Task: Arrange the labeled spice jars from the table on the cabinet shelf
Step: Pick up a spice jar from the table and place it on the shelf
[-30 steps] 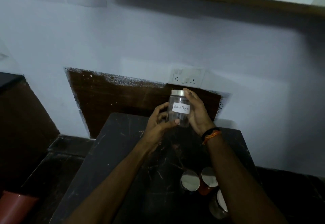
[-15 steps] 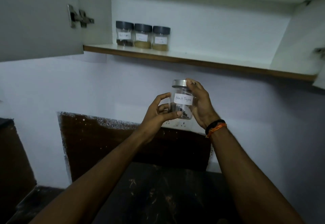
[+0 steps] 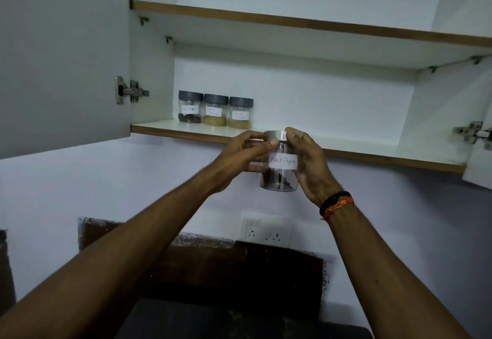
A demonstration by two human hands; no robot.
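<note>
Both hands are up at the centre of the frame, and between them sits the Black Pepper jar (image 3: pixel 279 162), clear, silver-lidded, its handwritten label facing the camera and dark peppercorns pooled at the bottom. The right hand (image 3: pixel 310 164) wraps the jar's right side, fingers curled round it with the fingertips up at the lid; a black and orange wristband (image 3: pixel 336 204) shows at the wrist. The left hand (image 3: pixel 239 156) is curled in from the left, thumb and fingers pinching the jar near the lid. The jar is held upright in the air, just in front of the brown front edge of the lower shelf (image 3: pixel 372 156), not resting on it. Up on that shelf, left of centre, three grey-lidded jars (image 3: pixel 215 111) stand in a tight row against the back wall. The open cabinet door (image 3: pixel 61 59) fills the upper left, and a wall socket (image 3: pixel 266 230) sits below centre.
</note>
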